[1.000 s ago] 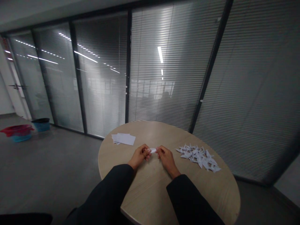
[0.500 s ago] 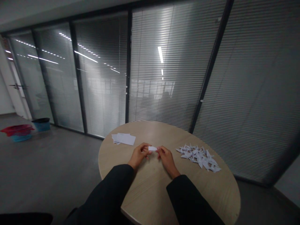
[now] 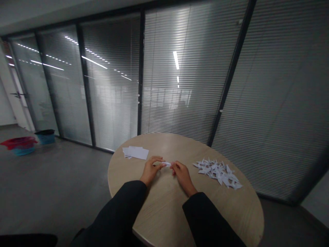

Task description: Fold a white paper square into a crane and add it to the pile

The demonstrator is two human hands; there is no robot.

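A small folded piece of white paper point(image 3: 167, 164) is held between my two hands above the middle of the table. My left hand point(image 3: 152, 170) pinches its left end between thumb and fingers. At the right end, the fingertips of my right hand point(image 3: 181, 173) are closed on it. Its finer folds are too small to make out. To the right lies a pile of folded white paper pieces point(image 3: 218, 171) with pointed tips. Several flat white paper sheets point(image 3: 138, 152) overlap at the left, beyond my left hand.
The rounded wooden table point(image 3: 164, 212) stands close to a glass partition with blinds point(image 3: 177, 113). On the floor at far left are a blue bin with a red liner point(image 3: 23, 146) and a blue bin with a black liner point(image 3: 45, 136).
The folded paper has turned between my fingers and now shows a narrower side. My left fingers have shifted slightly over it; the pile and sheets are unmoved.
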